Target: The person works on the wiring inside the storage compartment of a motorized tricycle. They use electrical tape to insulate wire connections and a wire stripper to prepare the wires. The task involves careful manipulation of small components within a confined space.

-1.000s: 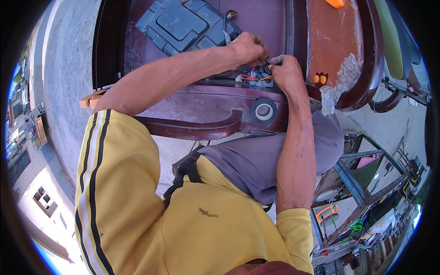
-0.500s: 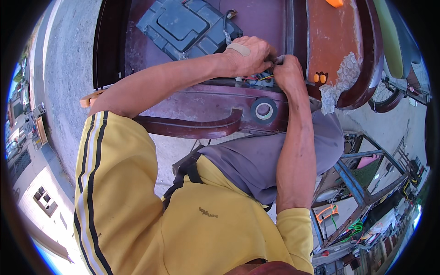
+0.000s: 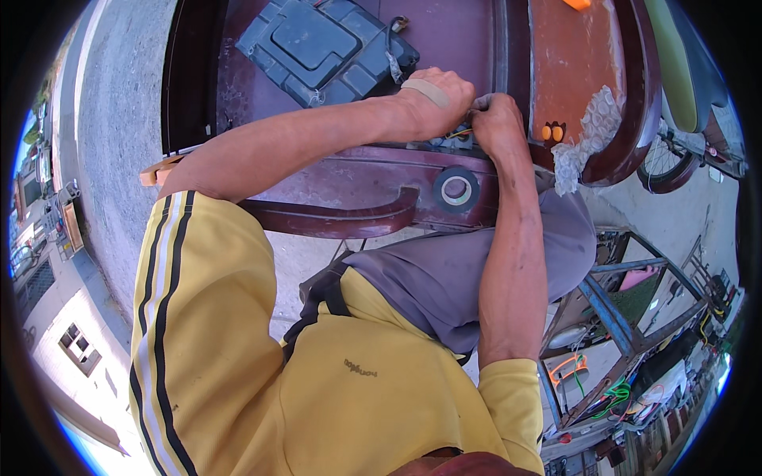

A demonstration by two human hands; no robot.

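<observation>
My left hand (image 3: 436,99), a beige plaster across its back, is curled closed with its fingertips turned under and hidden. Close against it, my right hand (image 3: 498,123) has thumb and fingers pressed together in a pinch. What lies between the fingers is too small and covered to make out. Thin coloured wires (image 3: 459,133), a yellow one among them, show just below the fingertips, beside a small bluish part at the edge of the dark red vehicle body (image 3: 349,170). Nearer me, a roll of black tape (image 3: 456,173) lies flat on that body.
A black plastic box (image 3: 313,44) with a cable rests beyond my left forearm. To the right are a brown panel (image 3: 567,47) with two orange round pieces (image 3: 553,132) and crumpled bubble wrap (image 3: 591,135). A metal frame (image 3: 611,309) with tools stands at lower right.
My left hand has turned and shifted slightly right and down, covering more of the wires. The right hand stays nearly in place, and the tape roll has not moved.
</observation>
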